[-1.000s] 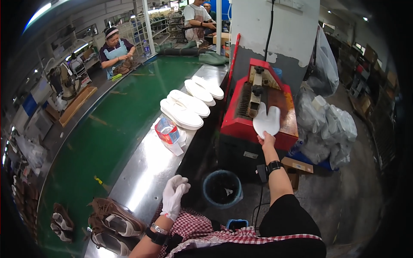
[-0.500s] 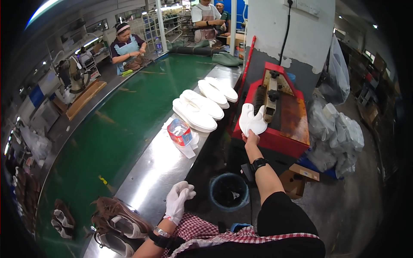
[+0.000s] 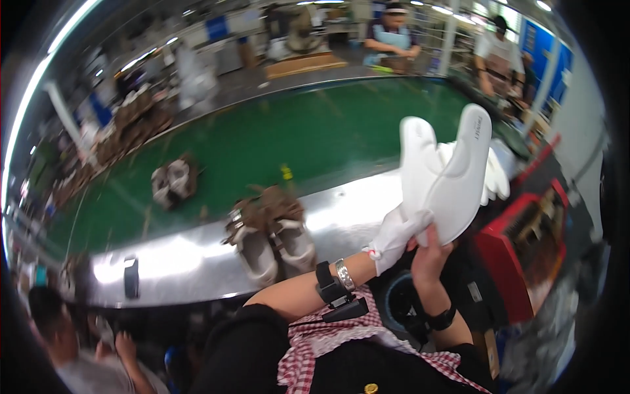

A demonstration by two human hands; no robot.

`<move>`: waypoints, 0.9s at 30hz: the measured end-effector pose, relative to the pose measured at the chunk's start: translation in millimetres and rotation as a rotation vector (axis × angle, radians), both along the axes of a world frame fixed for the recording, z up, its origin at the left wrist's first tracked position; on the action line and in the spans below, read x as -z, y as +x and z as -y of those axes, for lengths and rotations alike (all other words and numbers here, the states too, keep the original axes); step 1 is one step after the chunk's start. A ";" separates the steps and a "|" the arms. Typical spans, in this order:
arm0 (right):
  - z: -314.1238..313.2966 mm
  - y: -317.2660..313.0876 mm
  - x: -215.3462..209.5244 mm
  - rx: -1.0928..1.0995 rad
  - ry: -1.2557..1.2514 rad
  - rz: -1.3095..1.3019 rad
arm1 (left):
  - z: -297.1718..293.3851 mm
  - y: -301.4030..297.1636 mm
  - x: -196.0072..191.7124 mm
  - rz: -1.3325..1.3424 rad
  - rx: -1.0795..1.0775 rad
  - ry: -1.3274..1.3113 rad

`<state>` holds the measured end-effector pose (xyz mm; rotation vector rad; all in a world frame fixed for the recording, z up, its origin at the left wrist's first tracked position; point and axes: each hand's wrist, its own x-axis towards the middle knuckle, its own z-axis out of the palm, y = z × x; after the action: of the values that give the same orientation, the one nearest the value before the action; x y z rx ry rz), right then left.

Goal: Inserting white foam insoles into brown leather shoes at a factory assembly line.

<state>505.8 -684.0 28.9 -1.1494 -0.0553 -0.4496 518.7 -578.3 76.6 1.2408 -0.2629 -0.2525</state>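
Green belt behind; white insoles jut above left hand and right hand, both gripping them.

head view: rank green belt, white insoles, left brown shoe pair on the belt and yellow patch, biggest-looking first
1. Green belt
2. White insoles, helped by nearness to the camera
3. Left brown shoe pair
4. Yellow patch

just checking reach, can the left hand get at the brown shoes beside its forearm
Probably yes: the metal strip between left hand and brown shoes looks free, though that hand is busy holding the white insoles.
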 end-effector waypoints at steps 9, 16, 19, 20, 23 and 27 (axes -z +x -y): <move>-177.8 16.6 34.2 -0.397 -1.513 0.250 | -234.0 -77.5 12.1 0.168 -1.021 -0.084; -227.1 57.3 65.7 -0.496 -1.779 0.220 | -281.4 -97.5 28.3 0.117 -1.118 -0.043; -198.2 72.4 61.2 -0.481 -1.835 0.201 | -270.0 -82.0 34.7 0.099 -1.072 -0.010; -187.8 74.9 57.3 -0.488 -1.869 0.192 | -266.5 -77.1 38.0 0.101 -1.035 -0.022; -174.4 78.1 41.4 -0.575 -1.892 0.173 | -260.6 -56.8 52.7 0.067 -1.037 -0.052; -151.9 104.7 5.3 -0.919 -0.805 -0.318 | -254.0 -41.2 54.1 0.034 -1.006 -0.114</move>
<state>610.5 -532.1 23.6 -1.8042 -0.4983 0.6396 477.5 -324.2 22.5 1.1276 0.3278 0.6428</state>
